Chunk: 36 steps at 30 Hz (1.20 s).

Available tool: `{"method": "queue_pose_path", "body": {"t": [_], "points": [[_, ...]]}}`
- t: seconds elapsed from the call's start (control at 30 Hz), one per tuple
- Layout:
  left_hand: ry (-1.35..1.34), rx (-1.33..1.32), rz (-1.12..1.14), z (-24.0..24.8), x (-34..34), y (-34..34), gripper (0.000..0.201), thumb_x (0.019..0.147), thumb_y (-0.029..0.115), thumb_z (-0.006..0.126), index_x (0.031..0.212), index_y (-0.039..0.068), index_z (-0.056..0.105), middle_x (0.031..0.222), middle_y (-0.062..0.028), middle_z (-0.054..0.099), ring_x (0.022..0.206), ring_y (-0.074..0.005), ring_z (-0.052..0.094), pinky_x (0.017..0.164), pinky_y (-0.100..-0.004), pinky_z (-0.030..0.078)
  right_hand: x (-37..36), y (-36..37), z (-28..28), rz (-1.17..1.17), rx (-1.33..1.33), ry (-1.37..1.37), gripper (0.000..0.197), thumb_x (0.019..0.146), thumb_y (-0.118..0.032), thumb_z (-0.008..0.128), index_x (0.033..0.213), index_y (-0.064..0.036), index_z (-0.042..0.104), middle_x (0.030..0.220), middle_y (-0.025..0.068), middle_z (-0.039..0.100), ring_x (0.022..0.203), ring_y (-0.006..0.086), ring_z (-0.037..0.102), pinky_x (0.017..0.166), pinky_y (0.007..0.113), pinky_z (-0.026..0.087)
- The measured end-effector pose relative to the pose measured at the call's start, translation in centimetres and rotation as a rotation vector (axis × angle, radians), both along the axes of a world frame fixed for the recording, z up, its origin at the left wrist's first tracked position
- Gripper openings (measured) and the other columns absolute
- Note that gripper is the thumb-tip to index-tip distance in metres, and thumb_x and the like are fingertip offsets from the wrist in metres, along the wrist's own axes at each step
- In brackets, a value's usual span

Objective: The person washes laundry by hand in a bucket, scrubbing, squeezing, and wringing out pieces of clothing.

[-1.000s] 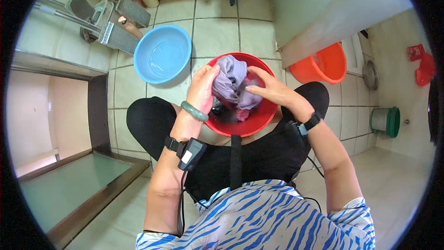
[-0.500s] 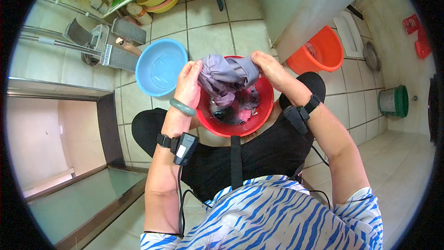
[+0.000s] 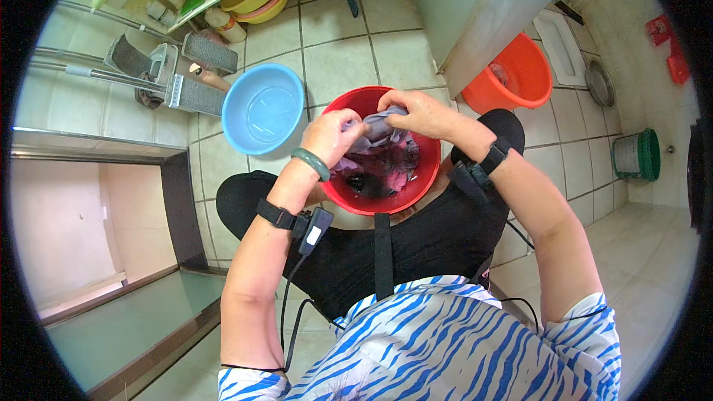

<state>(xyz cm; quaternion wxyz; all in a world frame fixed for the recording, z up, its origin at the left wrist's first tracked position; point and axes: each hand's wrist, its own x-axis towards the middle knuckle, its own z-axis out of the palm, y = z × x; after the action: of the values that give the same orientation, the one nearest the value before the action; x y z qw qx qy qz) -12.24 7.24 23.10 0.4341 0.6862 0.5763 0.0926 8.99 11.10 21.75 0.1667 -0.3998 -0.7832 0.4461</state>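
Grips a crumpled greyish-purple cloth, bunched up, with both hands. Pinches it at the left side with the left hand, fingers curled in; clasps it at the upper right with the right hand, thumb and fingers narrowed on the fabric. Holds it in the upper part of a round red plastic basin, between black-trousered knees; cannot tell how deep it dips. Just below in the basin, shows a pink cloth beside dark fabric. Wears a green ring-shaped bangle on the left wrist. On the pale tiled floor, includes a round light-blue plastic basin at left and an orange plastic bucket at right.
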Motion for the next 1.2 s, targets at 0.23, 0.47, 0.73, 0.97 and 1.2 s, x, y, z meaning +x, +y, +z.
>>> {"method": "queue_pose_path", "body": {"t": [0.23,0.47,0.73,0.97,1.2], "points": [[-0.371,0.343,0.254,-2.9,-1.3,0.3,0.018,0.083,0.02,0.059,0.09,0.003,0.061,0.086,-0.0096,0.056,0.075,-0.02,0.055,0.07,-0.0302,0.044,-1.9,-1.5,-4.5,0.026,0.283,-0.266,0.048,0.071,-0.032,0.067,0.107,-0.0032,0.054,0.108,0.0179,0.055,0.096,0.0348,0.054,0.084,0.039,0.043],[-0.612,0.219,0.353,2.1,-2.4,-0.2,0.017,0.088,0.019,0.056,0.093,0.003,0.057,0.083,0.0036,0.054,0.079,-0.0063,0.047,0.069,-0.0214,0.041,-2.0,-0.2,-2.2,-0.111,-0.062,0.147,0.029,0.082,-0.025,0.054,0.099,-0.0019,0.056,0.088,0.0161,0.061,0.081,0.0278,0.058,0.073,0.036,0.045],[-1.104,0.154,0.479,10.5,-1.5,-1.2,0.015,0.091,0.018,0.051,0.099,0.006,0.054,0.091,0.0023,0.056,0.082,-0.0062,0.052,0.073,-0.02,0.042,-4.1,-1.6,9.7,-0.028,-0.266,0.607,0.032,0.087,-0.029,0.053,0.101,0.0,0.057,0.08,0.004,0.06,0.07,0.0103,0.054,0.065,0.027,0.047],[-1.22,0.162,0.47,14.5,0.1,-1.3,0.025,0.092,0.02,0.048,0.111,0.004,0.053,0.101,-0.0049,0.06,0.092,-0.0115,0.056,0.081,-0.0251,0.044,-4.1,-1.9,14.2,-0.001,-0.328,0.748,0.032,0.087,-0.029,0.053,0.101,0.0,0.057,0.082,0.0013,0.06,0.072,0.0085,0.054,0.066,0.025,0.046],[-0.745,0.024,0.538,-0.8,-0.9,1.3,0.016,0.09,0.021,0.052,0.095,0.006,0.055,0.079,0.004,0.053,0.072,-0.0067,0.048,0.062,-0.0208,0.04,-3.8,1.0,-0.7,0.041,-0.187,0.316,0.03,0.091,-0.023,0.048,0.108,0.0001,0.054,0.098,0.0062,0.06,0.09,0.0121,0.053,0.082,0.028,0.044]]}}
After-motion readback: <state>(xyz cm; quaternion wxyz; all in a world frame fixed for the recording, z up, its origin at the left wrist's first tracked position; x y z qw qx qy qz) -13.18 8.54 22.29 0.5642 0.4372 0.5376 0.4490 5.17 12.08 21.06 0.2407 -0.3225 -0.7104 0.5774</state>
